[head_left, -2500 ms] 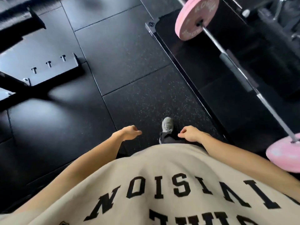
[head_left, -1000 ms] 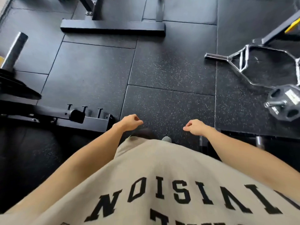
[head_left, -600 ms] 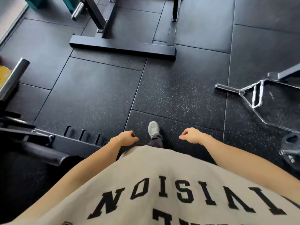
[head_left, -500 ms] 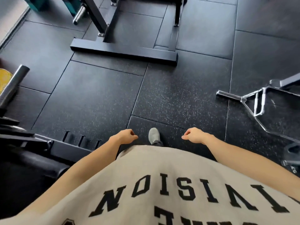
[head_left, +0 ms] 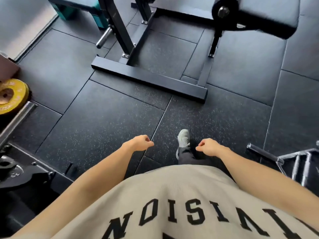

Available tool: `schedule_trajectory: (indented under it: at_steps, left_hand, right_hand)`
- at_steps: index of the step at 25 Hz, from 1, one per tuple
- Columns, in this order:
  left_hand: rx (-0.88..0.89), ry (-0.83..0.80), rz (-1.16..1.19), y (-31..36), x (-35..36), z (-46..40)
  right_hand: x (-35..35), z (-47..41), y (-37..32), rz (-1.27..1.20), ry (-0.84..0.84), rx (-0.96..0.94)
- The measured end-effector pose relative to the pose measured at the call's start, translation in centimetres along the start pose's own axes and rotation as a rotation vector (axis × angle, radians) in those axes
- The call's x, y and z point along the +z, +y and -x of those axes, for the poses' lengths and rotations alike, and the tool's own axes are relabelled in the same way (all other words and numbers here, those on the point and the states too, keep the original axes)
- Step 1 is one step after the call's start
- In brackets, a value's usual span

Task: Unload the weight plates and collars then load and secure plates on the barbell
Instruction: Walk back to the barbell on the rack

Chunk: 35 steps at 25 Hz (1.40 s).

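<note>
My left hand (head_left: pixel 139 143) and my right hand (head_left: pixel 208 146) hang in front of my beige shirt, fingers loosely curled, holding nothing. A yellow weight plate (head_left: pixel 10 96) stands at the left edge. Just below it a steel bar sleeve (head_left: pixel 16 121) slants up from a black rack with a black plate (head_left: pixel 15 171) at the lower left. No pink plates, barbell or collars are in view.
A black machine frame (head_left: pixel 148 80) with a padded roller (head_left: pixel 255 16) crosses the floor ahead. A steel trap bar (head_left: pixel 293 161) lies at the right edge. A teal box (head_left: pixel 77 9) sits at the top left. My grey shoe (head_left: pixel 183 138) steps on the black rubber tiles.
The view has swung away from the pink-plated barbell and moved forward over the floor. The yellow plate and machine frame came closer. Both hands stay loosely curled and hold nothing.
</note>
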<state>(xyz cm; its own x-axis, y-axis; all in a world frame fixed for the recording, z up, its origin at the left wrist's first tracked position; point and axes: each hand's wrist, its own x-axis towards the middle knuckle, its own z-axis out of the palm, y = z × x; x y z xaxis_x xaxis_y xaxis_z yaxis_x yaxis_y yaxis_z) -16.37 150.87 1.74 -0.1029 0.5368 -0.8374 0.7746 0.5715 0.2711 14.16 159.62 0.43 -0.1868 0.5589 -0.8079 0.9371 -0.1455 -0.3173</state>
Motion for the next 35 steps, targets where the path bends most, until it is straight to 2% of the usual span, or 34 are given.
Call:
schedule_trajectory:
  at_steps: [4,7,12,19,26,30,35]
  left_hand:
    - [-0.092,0.028,0.116,2.5,-7.3,-4.7]
    - [-0.138,0.119,0.261,3.6,-12.6,-7.2]
    - [-0.257,0.17,0.469,1.8,-19.2,-10.6]
    - [-0.327,0.16,0.593,-7.1,-30.8,-17.6]
    - [-0.401,0.303,0.799,-17.2,-44.3,-19.3]
    - [-0.455,0.328,0.91,-21.3,-49.3,-20.7]
    - [-0.571,0.35,1.07,-25.7,-54.4,-22.6]
  right_hand:
    - [-9.3,-7.6,-5.0,0.095,-0.048,-0.031]
    - [-16.2,-13.2,-10.3,0.186,-0.054,-0.07]
    - [-21.8,-20.4,-22.5,0.357,-0.106,-0.205]
    - [-21.6,-30.5,-41.5,0.634,-0.205,-0.307]
    - [-22.2,-36.5,-63.6,0.692,-0.167,-0.445]
    - [-21.9,-40.4,-73.2,0.766,-0.195,-0.501]
    - [-21.0,-45.1,-84.0,1.008,-0.293,-0.592]
